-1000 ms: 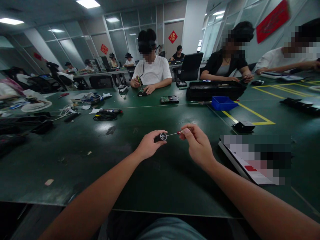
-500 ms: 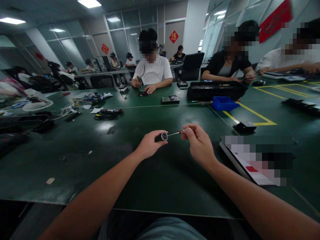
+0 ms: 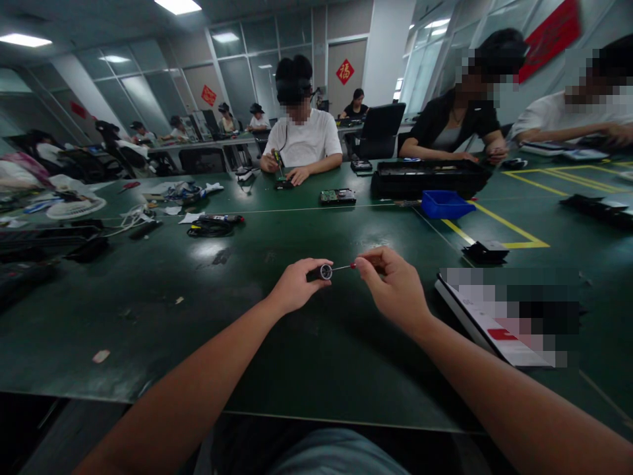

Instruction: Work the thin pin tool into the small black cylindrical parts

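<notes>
My left hand [image 3: 295,287] is closed around a short black cylinder [image 3: 325,271] with a silver-rimmed round end facing me; its exact kind is unclear. My right hand [image 3: 393,280] grips a screwdriver [image 3: 352,266] with a reddish handle, mostly covered by my fingers. The thin metal shaft points left, and its tip meets the cylinder's rimmed end; whether it goes inside is too small to tell. Both hands are held over the green table [image 3: 306,369].
A white box-like item [image 3: 475,323], partly blurred, lies by my right forearm. Farther off are a black bracket [image 3: 485,251], a blue bin [image 3: 446,204], a long black casing [image 3: 430,178], a circuit board [image 3: 337,196] and a coiled black cable [image 3: 213,226]. People sit across the table.
My right hand's fingers have shifted along the screwdriver handle, with the thumb now nearer the shaft. My left hand and the cylinder stay in place.
</notes>
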The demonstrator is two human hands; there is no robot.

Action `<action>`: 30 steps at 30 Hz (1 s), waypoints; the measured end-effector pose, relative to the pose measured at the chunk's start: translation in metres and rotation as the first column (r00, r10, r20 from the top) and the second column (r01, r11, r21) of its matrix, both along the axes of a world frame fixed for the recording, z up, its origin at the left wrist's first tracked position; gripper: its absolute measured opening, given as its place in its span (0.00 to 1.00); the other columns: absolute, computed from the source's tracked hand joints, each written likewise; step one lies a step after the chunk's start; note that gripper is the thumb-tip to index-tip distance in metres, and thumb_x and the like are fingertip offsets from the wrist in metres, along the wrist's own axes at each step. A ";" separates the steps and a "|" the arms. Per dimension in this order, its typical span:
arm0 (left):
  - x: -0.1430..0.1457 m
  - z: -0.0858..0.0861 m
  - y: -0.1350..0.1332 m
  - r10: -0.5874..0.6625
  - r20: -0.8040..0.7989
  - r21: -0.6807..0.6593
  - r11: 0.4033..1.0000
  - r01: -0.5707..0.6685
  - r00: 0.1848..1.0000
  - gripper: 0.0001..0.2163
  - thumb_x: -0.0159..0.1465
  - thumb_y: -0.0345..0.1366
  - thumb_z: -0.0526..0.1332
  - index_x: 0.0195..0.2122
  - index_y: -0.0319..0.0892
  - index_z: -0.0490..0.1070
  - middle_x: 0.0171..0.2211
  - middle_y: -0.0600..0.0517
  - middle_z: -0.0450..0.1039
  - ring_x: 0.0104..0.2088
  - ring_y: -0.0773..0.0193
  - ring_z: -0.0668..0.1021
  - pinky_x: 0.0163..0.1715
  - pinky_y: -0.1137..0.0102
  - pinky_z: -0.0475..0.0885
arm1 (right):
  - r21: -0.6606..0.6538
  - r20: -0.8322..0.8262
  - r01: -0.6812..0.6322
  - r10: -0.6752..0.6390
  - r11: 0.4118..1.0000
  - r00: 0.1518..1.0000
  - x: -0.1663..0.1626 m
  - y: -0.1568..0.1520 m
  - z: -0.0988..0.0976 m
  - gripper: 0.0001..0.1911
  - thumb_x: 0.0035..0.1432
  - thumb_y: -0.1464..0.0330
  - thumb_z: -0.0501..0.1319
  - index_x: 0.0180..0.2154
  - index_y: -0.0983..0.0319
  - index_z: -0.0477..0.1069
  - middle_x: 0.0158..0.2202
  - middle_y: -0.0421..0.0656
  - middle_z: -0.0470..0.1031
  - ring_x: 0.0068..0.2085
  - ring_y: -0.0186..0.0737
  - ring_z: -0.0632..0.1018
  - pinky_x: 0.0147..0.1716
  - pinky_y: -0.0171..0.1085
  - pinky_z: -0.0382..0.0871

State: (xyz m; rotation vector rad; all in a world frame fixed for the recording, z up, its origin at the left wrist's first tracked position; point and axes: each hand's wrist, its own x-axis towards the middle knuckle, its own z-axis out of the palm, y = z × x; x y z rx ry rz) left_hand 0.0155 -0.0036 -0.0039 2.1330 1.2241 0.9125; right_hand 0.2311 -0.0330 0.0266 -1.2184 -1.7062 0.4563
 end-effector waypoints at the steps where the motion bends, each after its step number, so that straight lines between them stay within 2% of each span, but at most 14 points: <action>1: 0.000 0.000 0.000 -0.005 -0.001 0.005 1.000 0.005 1.000 0.17 0.61 0.34 0.68 0.52 0.48 0.75 0.48 0.50 0.77 0.49 0.57 0.76 0.52 0.59 0.68 | 0.007 -0.006 -0.026 0.026 1.000 1.000 0.000 0.000 0.000 0.07 0.62 0.64 0.58 0.36 0.60 0.72 0.30 0.41 0.77 0.30 0.39 0.75 0.30 0.37 0.64; 4: 0.000 0.000 0.000 -0.011 -0.005 0.010 1.000 0.011 1.000 0.17 0.61 0.33 0.68 0.52 0.47 0.75 0.48 0.51 0.77 0.49 0.57 0.76 0.52 0.60 0.68 | -0.012 -0.010 -0.059 0.059 0.998 0.998 0.000 -0.001 0.000 0.06 0.61 0.68 0.57 0.37 0.59 0.72 0.31 0.41 0.77 0.30 0.39 0.75 0.30 0.37 0.64; 10: 0.000 0.000 0.001 -0.010 -0.011 0.011 1.000 0.010 1.000 0.17 0.61 0.32 0.68 0.52 0.47 0.75 0.47 0.51 0.77 0.49 0.58 0.77 0.52 0.61 0.68 | -0.094 0.063 -0.005 0.011 0.996 0.998 -0.001 -0.001 0.002 0.18 0.68 0.57 0.51 0.37 0.60 0.75 0.21 0.38 0.70 0.23 0.38 0.72 0.26 0.38 0.60; 14: 0.000 -0.002 0.002 -0.012 -0.010 0.011 1.000 0.012 1.000 0.17 0.61 0.33 0.68 0.52 0.47 0.75 0.48 0.51 0.77 0.50 0.57 0.77 0.53 0.61 0.68 | -0.072 0.052 -0.050 0.053 0.996 0.997 -0.001 -0.001 0.001 0.14 0.67 0.64 0.52 0.48 0.60 0.71 0.27 0.40 0.75 0.27 0.39 0.75 0.28 0.37 0.63; 18: 0.000 -0.002 0.002 -0.018 -0.006 0.006 1.000 0.019 1.000 0.17 0.61 0.33 0.68 0.52 0.47 0.75 0.48 0.50 0.77 0.50 0.57 0.77 0.53 0.60 0.68 | -0.054 0.017 -0.082 0.083 0.995 0.996 -0.002 -0.003 -0.001 0.12 0.68 0.63 0.51 0.42 0.59 0.72 0.29 0.41 0.75 0.30 0.39 0.75 0.31 0.39 0.64; 21: 0.000 -0.003 0.002 -0.009 -0.001 0.007 1.000 0.009 1.000 0.17 0.61 0.34 0.68 0.52 0.47 0.75 0.48 0.50 0.77 0.49 0.57 0.77 0.53 0.61 0.68 | -0.056 -0.085 -0.042 0.037 0.998 0.996 -0.003 -0.001 -0.005 0.12 0.68 0.62 0.51 0.43 0.59 0.70 0.32 0.42 0.75 0.32 0.40 0.76 0.34 0.40 0.66; 23: 0.000 -0.002 0.002 0.006 0.001 0.014 1.000 -0.006 1.000 0.18 0.61 0.34 0.68 0.53 0.47 0.74 0.49 0.49 0.77 0.49 0.57 0.77 0.52 0.61 0.68 | -0.062 -0.222 -0.041 0.026 0.997 0.975 -0.004 0.001 -0.008 0.11 0.66 0.61 0.55 0.46 0.59 0.68 0.33 0.42 0.76 0.34 0.41 0.76 0.35 0.41 0.69; 27: 0.001 0.000 0.000 -0.002 -0.023 0.018 1.000 0.003 1.000 0.18 0.61 0.34 0.68 0.53 0.46 0.74 0.48 0.49 0.77 0.49 0.56 0.77 0.53 0.60 0.68 | -0.089 -0.374 -0.101 0.061 0.991 0.926 -0.005 0.007 -0.013 0.11 0.64 0.59 0.58 0.39 0.60 0.71 0.33 0.43 0.75 0.35 0.41 0.77 0.39 0.43 0.71; 30: 0.003 0.003 -0.002 -0.026 -0.018 0.027 0.999 0.027 0.999 0.18 0.61 0.33 0.68 0.53 0.47 0.74 0.49 0.49 0.76 0.51 0.57 0.76 0.55 0.59 0.68 | -0.149 -0.492 -0.122 0.033 0.981 0.870 -0.005 0.012 -0.015 0.14 0.64 0.57 0.58 0.38 0.61 0.73 0.32 0.43 0.75 0.34 0.40 0.77 0.40 0.44 0.73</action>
